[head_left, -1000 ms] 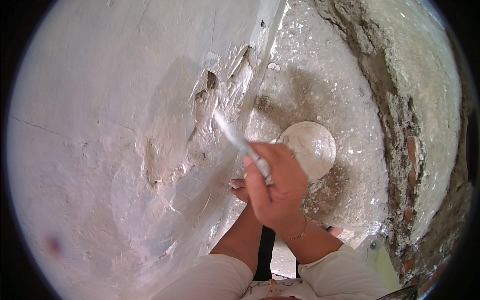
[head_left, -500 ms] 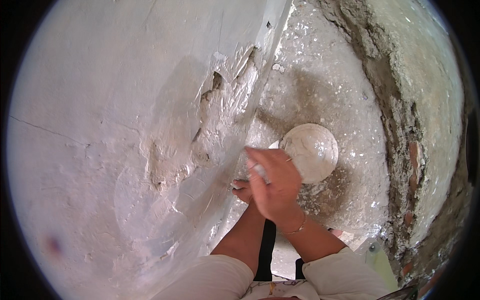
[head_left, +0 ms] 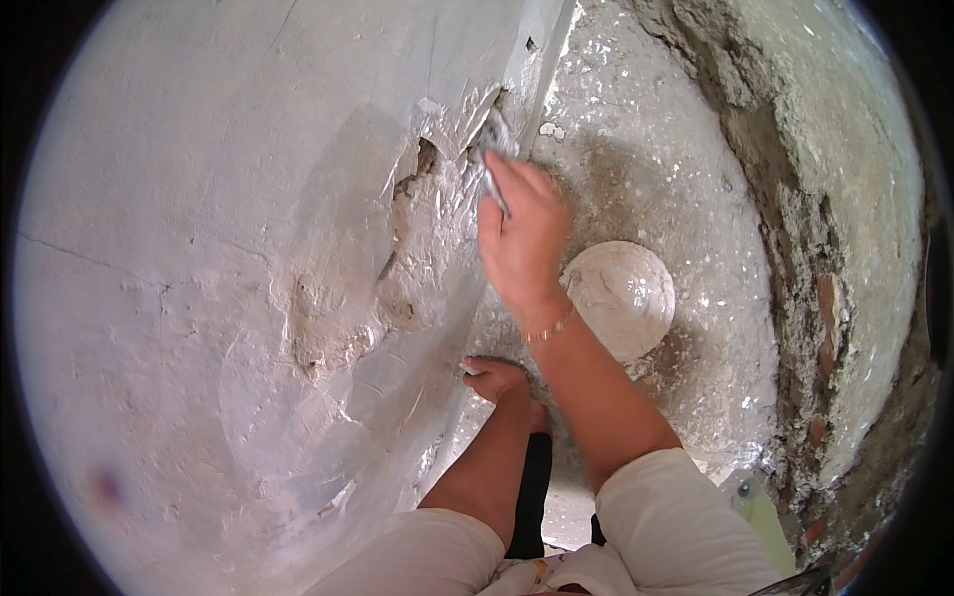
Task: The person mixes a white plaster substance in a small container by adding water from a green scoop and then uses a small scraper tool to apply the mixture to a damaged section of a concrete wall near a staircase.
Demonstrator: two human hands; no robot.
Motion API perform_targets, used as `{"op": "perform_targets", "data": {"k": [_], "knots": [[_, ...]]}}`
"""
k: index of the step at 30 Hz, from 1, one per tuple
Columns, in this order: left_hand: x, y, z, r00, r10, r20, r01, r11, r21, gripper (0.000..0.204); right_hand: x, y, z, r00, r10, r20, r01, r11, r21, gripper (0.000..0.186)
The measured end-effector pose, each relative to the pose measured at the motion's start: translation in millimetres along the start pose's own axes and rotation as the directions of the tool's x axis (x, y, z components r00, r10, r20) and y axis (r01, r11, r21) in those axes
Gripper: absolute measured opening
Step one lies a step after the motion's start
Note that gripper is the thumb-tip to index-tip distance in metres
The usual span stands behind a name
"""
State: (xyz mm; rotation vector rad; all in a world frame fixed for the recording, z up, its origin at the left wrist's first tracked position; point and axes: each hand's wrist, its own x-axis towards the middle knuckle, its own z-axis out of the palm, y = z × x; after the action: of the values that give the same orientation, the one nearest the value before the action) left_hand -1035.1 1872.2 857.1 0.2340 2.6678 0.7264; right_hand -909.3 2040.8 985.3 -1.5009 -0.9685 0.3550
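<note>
A flat grey scraper [head_left: 493,134], smeared with plaster and blurred, is gripped in my right hand [head_left: 529,233]. It meets the rough, wet-looking plaster patch [head_left: 452,199] on the wall, beside the upper hole. Lower down, near the foot of the wall, my left hand [head_left: 497,379] is closed, with something small and pale at its fingertips that I cannot make out. To the right of my right wrist stands a round bucket [head_left: 621,298], its top showing pale, wet plaster.
The pale wall [head_left: 179,328] fills the left side, with cracks and broken hollows. Plaster crumbs dot the floor [head_left: 696,228]. At right runs a broken wall base [head_left: 785,199] with exposed brick. A pale green object [head_left: 760,517] stands at lower right.
My right hand has moved up and away from above my left hand, bringing the scraper onto the upper plaster patch. My left hand stays in nearly the same place.
</note>
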Motion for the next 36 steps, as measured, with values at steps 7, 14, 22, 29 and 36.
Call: {"op": "perform_targets", "data": {"k": [7,14,22,29,36], "knots": [[17,-17,6,0.999,-0.034,-0.012,0.034,0.999,0.023,0.077,-35,-11,-52,0.991,0.076,0.115,-0.092,0.985,0.145,0.028],[18,-18,8,1.000,-0.011,-0.018,0.012,0.999,0.040,0.080,73,26,-37,0.967,0.234,-0.101,-0.226,0.970,0.085,0.020],[27,-25,8,0.997,-0.074,-0.031,0.077,0.991,0.108,0.080,5,5,-23,0.992,-0.125,-0.007,0.125,0.992,0.027,0.021],[16,-14,4,0.997,0.009,-0.071,-0.007,0.999,0.033,0.078,88,20,-37,0.942,0.299,-0.152,-0.286,0.953,0.102,0.020],[14,-17,9,0.998,0.004,-0.058,0.000,0.997,0.076,0.077,75,40,19,0.996,-0.011,-0.092,0.004,0.996,-0.086,0.028]]}}
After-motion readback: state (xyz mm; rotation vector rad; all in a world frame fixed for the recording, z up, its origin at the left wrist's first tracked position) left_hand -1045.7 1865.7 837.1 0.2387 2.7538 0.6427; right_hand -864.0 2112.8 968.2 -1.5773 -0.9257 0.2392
